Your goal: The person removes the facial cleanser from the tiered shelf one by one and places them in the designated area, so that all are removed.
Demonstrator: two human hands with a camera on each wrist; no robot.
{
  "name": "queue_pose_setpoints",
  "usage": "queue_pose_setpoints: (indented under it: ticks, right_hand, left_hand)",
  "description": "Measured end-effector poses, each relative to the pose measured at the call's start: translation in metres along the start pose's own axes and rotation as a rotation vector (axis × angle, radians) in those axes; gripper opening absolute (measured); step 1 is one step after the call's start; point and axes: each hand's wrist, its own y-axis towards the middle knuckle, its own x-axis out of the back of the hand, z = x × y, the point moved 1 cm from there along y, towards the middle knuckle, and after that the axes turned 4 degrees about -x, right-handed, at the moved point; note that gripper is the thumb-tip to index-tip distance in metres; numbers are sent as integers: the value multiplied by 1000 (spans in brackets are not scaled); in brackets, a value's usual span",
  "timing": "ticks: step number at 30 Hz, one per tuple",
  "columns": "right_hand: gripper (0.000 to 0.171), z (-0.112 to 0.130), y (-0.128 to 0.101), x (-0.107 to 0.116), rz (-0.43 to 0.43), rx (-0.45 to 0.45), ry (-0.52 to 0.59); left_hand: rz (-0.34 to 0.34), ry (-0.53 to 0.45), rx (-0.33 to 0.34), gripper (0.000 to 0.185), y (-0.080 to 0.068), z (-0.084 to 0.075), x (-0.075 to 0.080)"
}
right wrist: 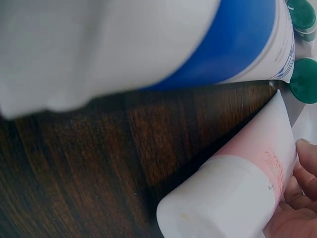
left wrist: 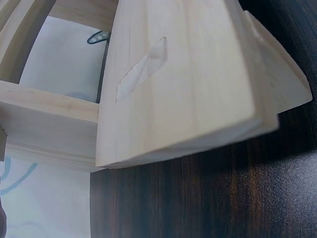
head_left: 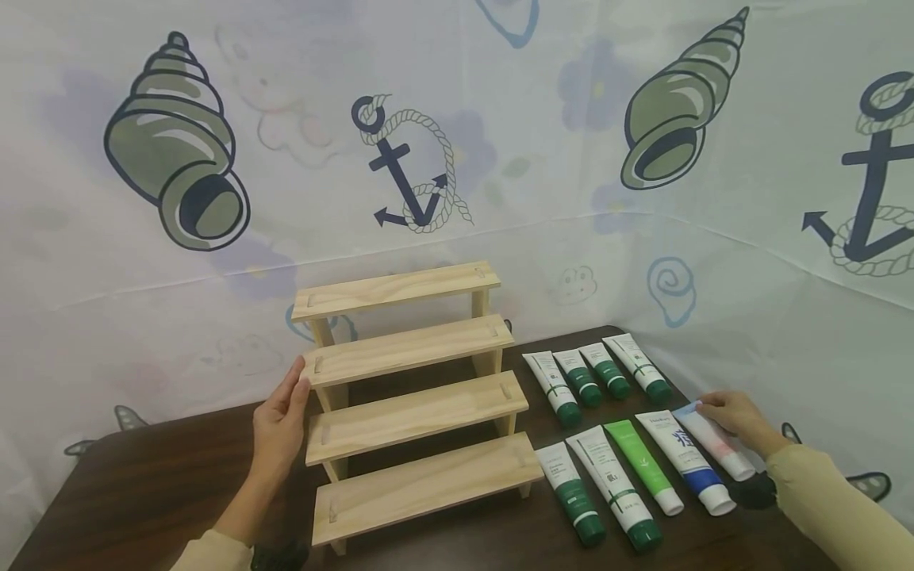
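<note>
At the lower right of the head view, a white and pink plastic tube [head_left: 717, 441] lying on the dark brown wooden table [head_left: 143, 484] is pinched by the curled fingers of the right hand [head_left: 735, 419]. Left of centre, the four-step pale wooden riser [head_left: 414, 412] is touched at its side by the left hand [head_left: 280, 424], fingers straight. Further back, four white green-capped tubes [head_left: 596, 374] are laid in a row.

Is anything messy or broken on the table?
Nothing stands out. The tubes lie in two neat rows beside the wooden step shelf, caps on, nothing spilled. The right hand touches the pink tube.

No legible text on tubes [head_left: 621, 432]
</note>
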Motion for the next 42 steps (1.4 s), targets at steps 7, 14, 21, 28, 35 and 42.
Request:
queue_pose_setpoints:
  ticks: [7,14,21,28,35,42]
  right_hand:
    - [48,0,-1,-1,-13,-27,-14]
    - [50,3,-4,0,-9,-31,-27]
    - [50,3,-7,0,0,-50,-35]
    - [51,6,-10,3,5,-56,-58]
    - [57,21,-11,9,17,30,-73]
    - [54,64,-19,14,-94,228,-101]
  left_hand:
    - [-8,17,4,46,0,0,0]
    - [6,24,7,46,1,0,-1]
    - [18,23,7,47,1,2,-2]
    - [17,27,15,47,3,3,-2]
    - [71,54,41,52,7,0,6]
    - [179,155,0,61,10,-10,21]
